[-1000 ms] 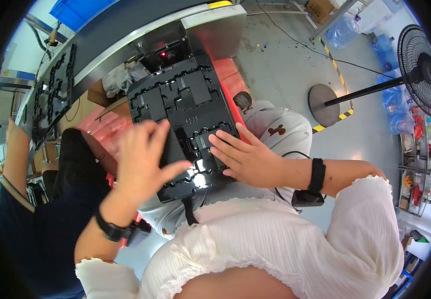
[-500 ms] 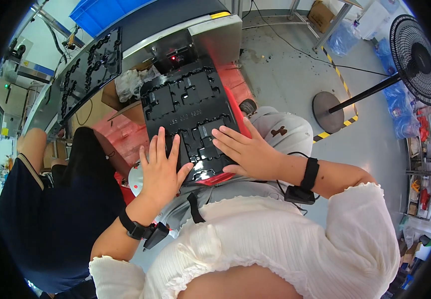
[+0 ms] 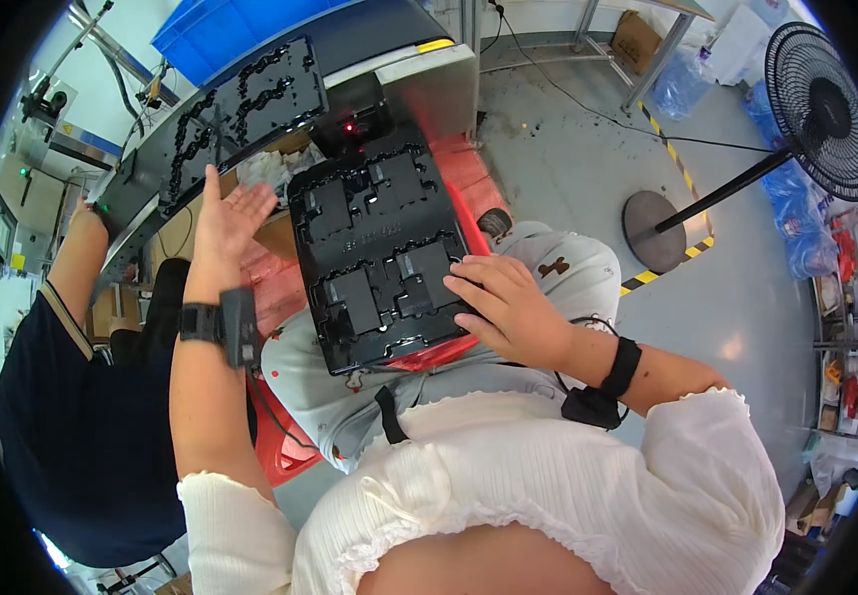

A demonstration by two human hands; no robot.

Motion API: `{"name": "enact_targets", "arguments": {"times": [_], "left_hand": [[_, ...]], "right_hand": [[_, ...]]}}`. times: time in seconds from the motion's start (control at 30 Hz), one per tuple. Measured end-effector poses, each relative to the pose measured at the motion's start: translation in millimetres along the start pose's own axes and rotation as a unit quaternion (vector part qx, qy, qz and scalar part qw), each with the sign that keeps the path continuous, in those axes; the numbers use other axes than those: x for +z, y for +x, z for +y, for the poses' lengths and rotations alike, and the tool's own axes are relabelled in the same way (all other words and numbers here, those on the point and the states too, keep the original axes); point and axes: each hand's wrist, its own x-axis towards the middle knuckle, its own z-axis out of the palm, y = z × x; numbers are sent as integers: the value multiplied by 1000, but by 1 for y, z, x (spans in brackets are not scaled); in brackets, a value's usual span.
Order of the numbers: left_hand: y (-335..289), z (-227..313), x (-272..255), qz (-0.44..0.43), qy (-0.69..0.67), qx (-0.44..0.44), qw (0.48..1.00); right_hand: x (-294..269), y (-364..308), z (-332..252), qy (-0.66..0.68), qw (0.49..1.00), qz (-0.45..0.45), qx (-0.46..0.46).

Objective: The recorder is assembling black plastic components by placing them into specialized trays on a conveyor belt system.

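A black moulded plastic tray [image 3: 369, 236] with shaped recesses lies over a red surface in front of my lap. Flat dark pieces seem to sit in its recesses. My right hand [image 3: 508, 307] rests on the tray's right edge, fingers stretched over the rim near the lower right recess. My left hand [image 3: 233, 213] is raised to the left of this tray, palm up and fingers spread, holding nothing. Just beyond its fingertips, a second black tray [image 3: 285, 84] lies on the dark conveyor belt [image 3: 379, 28], jutting over its near edge.
A blue bin [image 3: 216, 40] stands behind the belt. To my left sits a person in dark clothes [image 3: 82, 416], one arm reaching toward the belt. Clear plastic bags [image 3: 268, 171] fill a box below the belt. A standing fan [image 3: 655, 230] is at the right.
My left hand has lifted off the near tray and moved left and away from me. The belt tray has shifted right. My right hand has slid slightly right, onto the tray's edge.
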Motion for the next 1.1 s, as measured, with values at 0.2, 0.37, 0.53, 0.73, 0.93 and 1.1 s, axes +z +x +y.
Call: {"name": "enact_targets", "arguments": {"times": [0.2,0.37,0.53,0.73,0.93,1.1], "left_hand": [[57,34,-93,-233,-17,104,967],[-47,-14,-41,-205,136,80,966],[-71,-46,-79,-134,558,38,818],[-59,-75,-62,-88,529,95,839],[-44,-83,-56,-40,479,72,874],[-38,-87,-63,-29,458,75,885]], "right_hand": [[0,0,-5,67,997,23,-2],[-20,-7,30,193,928,210,242],[-14,30,33,157,947,184,211],[35,57,74,41,943,-51,326],[45,71,77,154,938,31,310],[54,73,63,65,946,11,318]]}}
